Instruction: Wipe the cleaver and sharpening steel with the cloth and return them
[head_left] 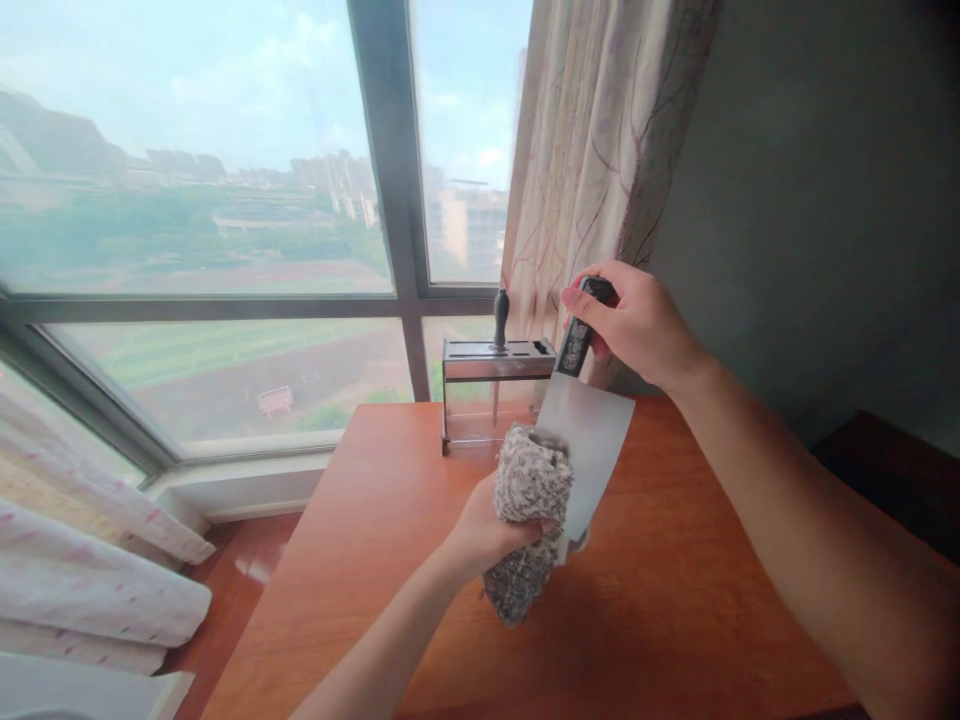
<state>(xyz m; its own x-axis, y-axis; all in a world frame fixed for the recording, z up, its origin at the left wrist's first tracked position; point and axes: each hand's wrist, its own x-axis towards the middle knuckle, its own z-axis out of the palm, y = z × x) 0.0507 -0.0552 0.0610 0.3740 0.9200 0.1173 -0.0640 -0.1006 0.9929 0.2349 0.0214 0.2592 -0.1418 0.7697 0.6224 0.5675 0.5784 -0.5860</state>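
Observation:
My right hand [626, 315] is closed round the black handle of a cleaver [589, 440], whose broad blade points down over the table. My left hand [495, 535] grips a fluffy grey cloth [534, 480], bunched up and pressed against the left edge of the blade. Part of the blade is hidden behind the cloth. Just beyond the cleaver stands a clear-sided knife block [491, 365] with a dark frame. One knife [501, 318] is in it, its black handle sticking up from the top. Something pale, mostly hidden, lies behind the blade's lower end.
The reddish-brown wooden table [360, 560] ends at the left and at the back. Behind it are a large window [225, 230] and a patterned curtain [585, 150]. A second curtain [90, 570] hangs at lower left. A grey wall [810, 200] stands to the right.

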